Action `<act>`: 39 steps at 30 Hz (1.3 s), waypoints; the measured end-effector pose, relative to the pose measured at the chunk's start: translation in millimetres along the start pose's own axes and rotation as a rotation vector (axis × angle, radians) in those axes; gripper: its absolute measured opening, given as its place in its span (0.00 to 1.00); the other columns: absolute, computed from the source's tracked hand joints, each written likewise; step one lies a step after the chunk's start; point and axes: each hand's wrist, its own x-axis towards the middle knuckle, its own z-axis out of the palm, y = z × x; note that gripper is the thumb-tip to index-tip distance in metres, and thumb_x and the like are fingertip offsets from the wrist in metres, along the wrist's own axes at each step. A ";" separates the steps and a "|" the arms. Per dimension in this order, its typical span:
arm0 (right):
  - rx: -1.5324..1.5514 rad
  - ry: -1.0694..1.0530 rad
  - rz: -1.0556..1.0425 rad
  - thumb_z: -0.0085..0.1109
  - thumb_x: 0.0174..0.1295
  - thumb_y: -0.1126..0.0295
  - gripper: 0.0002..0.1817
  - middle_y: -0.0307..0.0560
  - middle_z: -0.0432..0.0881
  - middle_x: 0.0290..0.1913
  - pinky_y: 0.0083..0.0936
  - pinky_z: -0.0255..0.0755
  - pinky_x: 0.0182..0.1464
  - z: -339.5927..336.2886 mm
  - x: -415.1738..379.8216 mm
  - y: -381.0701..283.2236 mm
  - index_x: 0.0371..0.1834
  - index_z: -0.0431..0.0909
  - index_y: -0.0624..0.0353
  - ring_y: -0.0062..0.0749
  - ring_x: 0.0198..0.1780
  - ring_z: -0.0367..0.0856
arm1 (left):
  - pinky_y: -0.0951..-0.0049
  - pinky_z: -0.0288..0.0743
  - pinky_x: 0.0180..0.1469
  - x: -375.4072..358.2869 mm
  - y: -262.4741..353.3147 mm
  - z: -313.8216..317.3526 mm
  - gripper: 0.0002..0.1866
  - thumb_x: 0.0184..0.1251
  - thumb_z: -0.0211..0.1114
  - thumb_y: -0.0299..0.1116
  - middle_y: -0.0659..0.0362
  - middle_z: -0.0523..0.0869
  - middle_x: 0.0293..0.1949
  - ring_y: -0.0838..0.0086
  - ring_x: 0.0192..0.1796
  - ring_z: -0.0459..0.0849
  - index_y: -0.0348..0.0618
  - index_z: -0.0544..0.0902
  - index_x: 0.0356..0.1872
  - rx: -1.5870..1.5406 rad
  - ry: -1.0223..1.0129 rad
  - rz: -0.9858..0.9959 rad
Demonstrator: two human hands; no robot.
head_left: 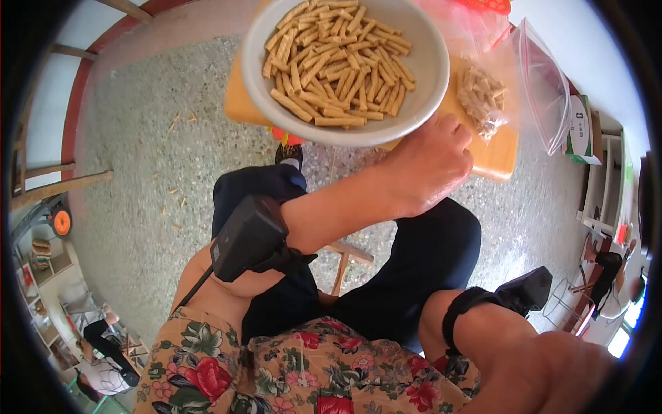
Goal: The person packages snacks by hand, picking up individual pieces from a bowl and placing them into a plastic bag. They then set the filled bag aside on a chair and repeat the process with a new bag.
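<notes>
nearest the camera, your right hand (576,369) sits low at the right, dim and with its fingers hidden, so i cannot tell whether it is wide, narrow or holding anything. your left hand (436,162) reaches across to the right, fingers curled in narrow beside the near right rim of the bowl (429,55); from here i cannot tell whether it grips anything. the bowl is on the bench (498,157), heaped with tan sticks (338,72), and its near rim seems to overhang the bench edge. a knock or downward press from your left knuckles there could tip it and spill the sticks. right of the bowl, pale pieces (479,93) lie by a clear bag (545,103); a sideways sweep could drag the bag off the bench's end. farther off, thin bits (174,122) lie scattered on the floor (138,159).
</notes>
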 end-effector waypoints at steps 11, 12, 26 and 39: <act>-0.022 -0.005 0.040 0.57 0.53 0.72 0.05 0.48 0.80 0.29 0.29 0.72 0.25 -1.9 -3.2 4.3 0.32 0.77 0.61 0.33 0.23 0.78 | 0.69 0.65 0.44 -1.0 -1.9 3.3 0.04 0.42 0.62 0.28 0.58 0.77 0.32 0.66 0.42 0.74 0.43 0.81 0.22 0.014 0.013 0.012; -0.023 -0.005 0.039 0.57 0.53 0.72 0.05 0.48 0.80 0.29 0.28 0.72 0.25 -1.8 -2.7 4.0 0.32 0.77 0.61 0.33 0.23 0.78 | 0.69 0.66 0.46 -0.5 -1.8 4.2 0.05 0.39 0.65 0.29 0.58 0.78 0.33 0.67 0.41 0.74 0.44 0.83 0.22 0.031 0.015 0.010; -0.056 0.019 -0.004 0.56 0.54 0.71 0.05 0.49 0.79 0.28 0.28 0.73 0.25 2.8 0.1 -3.7 0.31 0.76 0.62 0.32 0.24 0.78 | 0.68 0.65 0.44 -0.2 -0.9 2.7 0.03 0.44 0.62 0.30 0.58 0.77 0.33 0.67 0.42 0.74 0.43 0.81 0.22 0.016 0.006 -0.013; -0.112 0.040 -0.016 0.56 0.56 0.71 0.06 0.50 0.78 0.27 0.27 0.73 0.26 3.3 -2.5 -6.3 0.30 0.75 0.63 0.31 0.24 0.78 | 0.68 0.65 0.47 0.0 -1.6 2.9 0.04 0.41 0.62 0.29 0.58 0.77 0.33 0.67 0.42 0.74 0.45 0.82 0.22 0.026 0.013 -0.004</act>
